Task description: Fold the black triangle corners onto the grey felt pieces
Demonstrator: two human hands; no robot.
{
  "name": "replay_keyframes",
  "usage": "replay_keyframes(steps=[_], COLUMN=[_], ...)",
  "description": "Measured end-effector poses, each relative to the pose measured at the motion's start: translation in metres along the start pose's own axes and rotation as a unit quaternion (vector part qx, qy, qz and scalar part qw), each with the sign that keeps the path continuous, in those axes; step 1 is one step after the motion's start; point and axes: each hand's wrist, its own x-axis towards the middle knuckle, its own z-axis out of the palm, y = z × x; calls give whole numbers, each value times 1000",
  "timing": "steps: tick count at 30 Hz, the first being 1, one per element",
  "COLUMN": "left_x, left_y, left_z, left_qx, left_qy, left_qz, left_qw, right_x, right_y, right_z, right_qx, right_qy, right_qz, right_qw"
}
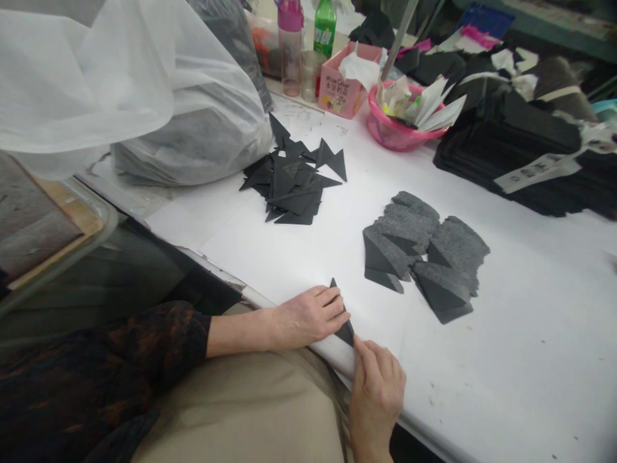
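A black triangular piece point(345, 331) lies at the near edge of the white table point(525, 360). The fingers of my left hand point(311, 314) are pressed on its upper part. My right hand point(378, 389) pinches its lower corner between thumb and fingers. Further back, to the left, is a loose pile of black triangular pieces point(294, 183). Overlapping grey and black pieces point(409, 225) are spread to the right of my hands, some with their fuzzy grey side up.
White plastic bags point(193, 122) bulge at the back left. Behind the pile stand a pink bottle point(290, 51), a green bottle point(324, 29), a pink box point(340, 96) and a pink basket point(398, 134). Stacked black material point(511, 148) sits at the back right.
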Motion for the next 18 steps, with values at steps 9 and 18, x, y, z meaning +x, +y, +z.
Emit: replay_keyframes(steps=[9,18], left_x=[1,5], left_y=[5,12], left_z=[7,3], left_qx=[-24,-23], left_qy=[22,-6], left_qz=[31,39], left_qw=[999,999], right_x=[-5,-6], right_y=[-3,-4], right_z=[0,-2], right_qx=[-3,9], right_qy=[10,25], right_qz=[19,22], right_qw=[1000,999])
